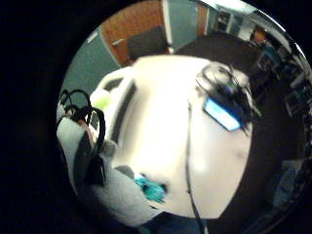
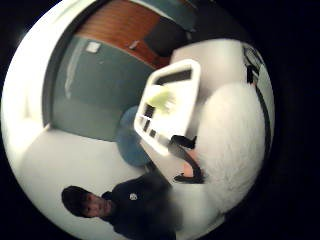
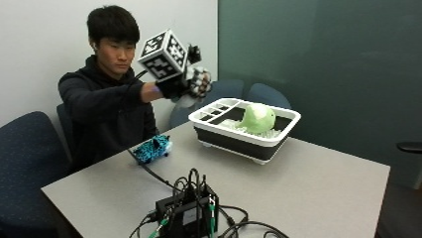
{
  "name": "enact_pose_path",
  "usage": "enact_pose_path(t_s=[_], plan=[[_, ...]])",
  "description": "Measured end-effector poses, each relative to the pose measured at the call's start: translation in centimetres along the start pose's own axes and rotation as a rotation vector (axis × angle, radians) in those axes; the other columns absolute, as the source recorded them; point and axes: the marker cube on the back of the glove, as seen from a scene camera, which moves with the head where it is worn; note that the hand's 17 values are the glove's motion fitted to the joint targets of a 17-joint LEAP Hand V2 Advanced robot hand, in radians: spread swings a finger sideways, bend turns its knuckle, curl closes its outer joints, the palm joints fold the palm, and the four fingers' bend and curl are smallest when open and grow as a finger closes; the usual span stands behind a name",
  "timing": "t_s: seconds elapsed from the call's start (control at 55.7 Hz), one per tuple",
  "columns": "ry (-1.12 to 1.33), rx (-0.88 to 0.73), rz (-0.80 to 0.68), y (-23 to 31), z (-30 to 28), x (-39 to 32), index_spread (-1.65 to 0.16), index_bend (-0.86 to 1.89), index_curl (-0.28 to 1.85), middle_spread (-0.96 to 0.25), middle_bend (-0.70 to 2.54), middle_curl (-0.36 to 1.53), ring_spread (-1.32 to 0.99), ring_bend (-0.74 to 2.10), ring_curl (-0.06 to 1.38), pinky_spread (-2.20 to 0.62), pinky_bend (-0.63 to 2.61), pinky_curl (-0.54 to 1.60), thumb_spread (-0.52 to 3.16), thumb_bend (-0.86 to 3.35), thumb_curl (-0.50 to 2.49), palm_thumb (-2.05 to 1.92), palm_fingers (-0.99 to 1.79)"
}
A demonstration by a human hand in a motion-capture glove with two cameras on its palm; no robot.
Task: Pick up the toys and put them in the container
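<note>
- Grey table (image 3: 316,183) in a small room, white wall behind the person, teal wall past the far edge.
- Right hand (image 3: 191,83) raised above the table's near-left side, level with the person's chest, palm turned toward the table.
- Fingers curled round a white fluffy toy (image 3: 188,100); only a pale tuft showing under the glove in the outside view, white fur (image 2: 232,145) filling much of the thumb-side palm view.
- Container (image 3: 244,130), white-rimmed with dark sides, on the table ahead of the hand and lower, near but apart from it.
- Green toy (image 3: 257,118) inside the container, resting in its large compartment; seen again as a pale green patch (image 2: 161,97) in the thumb-side palm view.
- Blue patterned toy (image 3: 152,148) lying on the table below the hand, toward the person's side, beside a black cable (image 3: 155,173).
- Same blue toy (image 1: 151,189) at the table edge in the little-finger-side palm view.
- Black box (image 3: 188,210) with tangled cables at the table's near edge, well apart from the hand.
</note>
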Motion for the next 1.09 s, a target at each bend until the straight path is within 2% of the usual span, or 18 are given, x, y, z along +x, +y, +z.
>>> enact_pose_path(t_s=[0.108, 0.269, 0.359, 0.431, 0.449, 0.467, 0.502, 0.592, 0.7, 0.861, 1.005, 1.095], plan=[[-0.064, 0.113, -0.101, -4.2, 2.6, -4.4, -0.23, 0.9, 0.68, -0.15, 1.35, 0.88, -0.37, 1.45, 0.8, -0.56, 1.17, 0.76, 0.83, 0.05, 0.74, 0.53, 1.03], [-0.148, 0.209, -0.145, -8.0, 9.6, -7.2, -0.23, 0.91, 0.78, -0.15, 1.4, 0.9, -0.37, 1.53, 0.82, -0.6, 1.18, 0.85, 0.81, 0.0, 0.78, 0.5, 0.88], [-0.1, 0.099, -0.11, -8.3, 12.5, -6.6, -0.22, 0.8, 0.83, -0.15, 1.4, 0.91, -0.36, 1.57, 0.83, -0.58, 1.18, 0.87, 0.86, -0.02, 0.78, 0.45, 0.67], [-0.091, -0.119, -0.054, -7.9, 13.7, -5.6, -0.21, 0.53, 0.79, -0.14, 1.2, 0.84, -0.32, 1.44, 0.8, -0.49, 1.13, 0.84, 1.07, -0.07, 0.67, 0.27, 0.11], [-0.091, -0.163, -0.04, -7.7, 13.7, -5.3, -0.22, 0.47, 0.77, -0.14, 1.09, 0.8, -0.32, 1.34, 0.77, -0.45, 1.09, 0.82, 1.09, -0.09, 0.64, 0.21, -0.22], [-0.089, -0.198, -0.029, -7.6, 13.6, -5.0, -0.22, 0.42, 0.75, -0.13, 0.99, 0.77, -0.3, 1.24, 0.75, -0.4, 1.07, 0.81, 1.1, -0.09, 0.62, 0.17, -0.39], [-0.082, -0.244, -0.016, -7.1, 13.3, -4.5, -0.23, 0.36, 0.68, -0.11, 0.83, 0.7, -0.27, 1.01, 0.67, -0.33, 1.0, 0.76, 1.12, -0.09, 0.58, 0.09, -0.57], [-0.035, -0.317, -0.022, -5.0, 11.4, -3.4, -0.25, 0.23, 0.57, -0.08, 0.55, 0.59, -0.2, 0.67, 0.53, -0.2, 0.86, 0.66, 1.15, -0.05, 0.52, 0.01, -0.48], [0.026, -0.455, -0.028, -1.2, 8.5, -2.0, -0.25, 0.14, 0.5, -0.07, 0.37, 0.51, -0.16, 0.47, 0.44, -0.1, 0.72, 0.57, 1.19, -0.02, 0.47, 0.0, -0.31], [0.138, -0.604, -0.057, 9.1, 6.3, 1.6, -0.25, 0.11, 0.43, -0.06, 0.25, 0.46, -0.13, 0.35, 0.38, -0.04, 0.61, 0.5, 1.22, -0.02, 0.43, 0.01, -0.19], [0.201, -0.733, -0.062, 19.0, 8.2, 4.8, -0.25, 0.1, 0.37, -0.06, 0.2, 0.44, -0.1, 0.27, 0.36, -0.01, 0.59, 0.47, 1.23, -0.02, 0.4, 0.0, -0.15], [0.277, -0.784, -0.1, 22.9, 10.0, 7.6, -0.25, 0.08, 0.34, -0.06, 0.2, 0.44, -0.08, 0.25, 0.35, 0.01, 0.62, 0.46, 1.19, -0.02, 0.39, 0.01, -0.11]])
